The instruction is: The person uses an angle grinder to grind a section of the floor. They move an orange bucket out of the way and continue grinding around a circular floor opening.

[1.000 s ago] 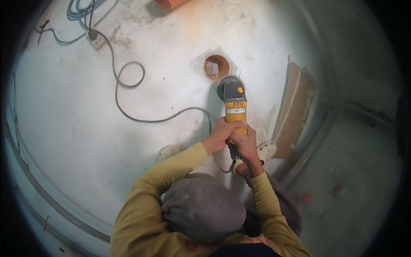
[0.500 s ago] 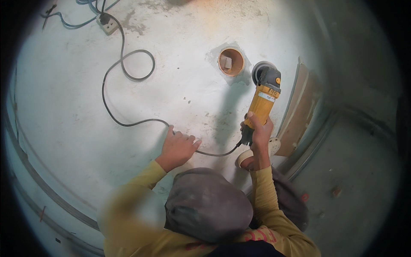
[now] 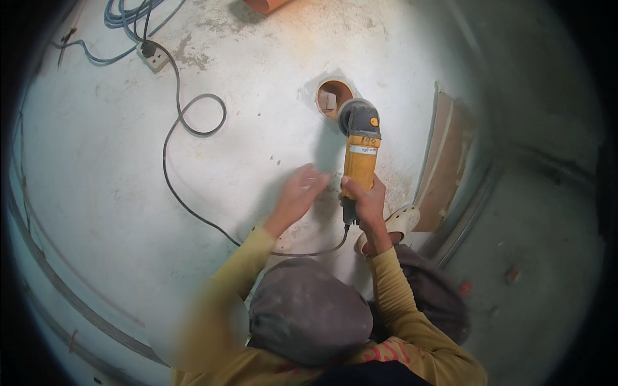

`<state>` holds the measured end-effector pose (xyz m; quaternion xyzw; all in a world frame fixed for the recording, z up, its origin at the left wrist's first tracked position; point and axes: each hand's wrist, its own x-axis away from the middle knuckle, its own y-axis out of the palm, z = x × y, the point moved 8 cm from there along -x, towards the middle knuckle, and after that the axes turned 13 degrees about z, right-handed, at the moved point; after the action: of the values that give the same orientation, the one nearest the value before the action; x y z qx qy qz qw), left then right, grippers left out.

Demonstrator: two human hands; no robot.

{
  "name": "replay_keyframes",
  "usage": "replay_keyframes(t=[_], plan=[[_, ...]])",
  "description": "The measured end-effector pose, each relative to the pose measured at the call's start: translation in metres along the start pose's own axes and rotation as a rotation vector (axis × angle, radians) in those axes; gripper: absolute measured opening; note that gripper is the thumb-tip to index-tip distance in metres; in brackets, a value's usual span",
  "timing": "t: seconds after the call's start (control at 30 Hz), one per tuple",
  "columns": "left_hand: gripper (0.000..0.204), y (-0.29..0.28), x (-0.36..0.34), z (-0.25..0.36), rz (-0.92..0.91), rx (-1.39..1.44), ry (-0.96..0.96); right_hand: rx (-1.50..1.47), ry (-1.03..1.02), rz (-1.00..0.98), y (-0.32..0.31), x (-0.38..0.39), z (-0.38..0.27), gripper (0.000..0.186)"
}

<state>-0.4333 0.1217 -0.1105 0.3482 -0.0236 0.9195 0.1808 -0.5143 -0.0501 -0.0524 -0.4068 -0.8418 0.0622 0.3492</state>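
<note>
My right hand point(image 3: 368, 204) is wrapped round the rear of a yellow and black angle grinder point(image 3: 361, 157). The grinder's dark head and disc overlap the near right rim of an orange-brown pipe opening point(image 3: 335, 96) set in the pale floor, with a light-coloured piece inside it. I cannot tell whether the disc touches the rim. To the left of the grinder, my left hand point(image 3: 299, 196) hovers empty, slightly blurred, fingers apart and pointing toward the tool. From the grinder's rear end a black power cord point(image 3: 199, 219) curves leftward across the floor, below my left hand, and loops once.
At the upper left the cord reaches a white socket block point(image 3: 154, 58), beside coiled blue cable point(image 3: 119, 19). An orange pipe point(image 3: 265, 5) lies at the top edge. A brown board point(image 3: 444, 157) lies on the right, near my pale clog point(image 3: 403, 219). Long rails point(image 3: 90, 302) run along the lower left.
My left hand has let go of the cord and moved right, toward the grinder. My right hand has shifted the grinder left, bringing its head over the pipe's rim. The cord now sags lower.
</note>
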Motion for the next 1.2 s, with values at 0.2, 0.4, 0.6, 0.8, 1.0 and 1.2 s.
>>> replay_keyframes(t=[0.2,0.4,0.6,0.8,1.0,1.2], plan=[[0.044,0.112,-0.013,0.009,-0.286,0.469,-0.300,0.137,-0.007,-0.008,-0.008,-0.007,0.010,0.038],[0.035,0.112,-0.020,-0.005,-0.248,0.493,-0.416,0.198,-0.025,-0.068,-0.007,-0.017,0.024,0.043],[0.029,0.113,-0.025,-0.020,-0.162,0.491,-0.436,0.235,-0.021,-0.101,-0.003,-0.024,0.031,0.047],[0.028,0.116,-0.028,-0.021,-0.119,0.510,-0.430,0.240,-0.028,-0.133,-0.005,-0.027,0.030,0.048],[0.028,0.118,-0.028,-0.027,-0.109,0.555,-0.439,0.217,-0.013,-0.137,-0.006,-0.029,0.029,0.048],[0.028,0.121,-0.032,-0.027,-0.092,0.520,-0.390,0.249,-0.049,-0.104,-0.007,-0.027,0.023,0.039]])
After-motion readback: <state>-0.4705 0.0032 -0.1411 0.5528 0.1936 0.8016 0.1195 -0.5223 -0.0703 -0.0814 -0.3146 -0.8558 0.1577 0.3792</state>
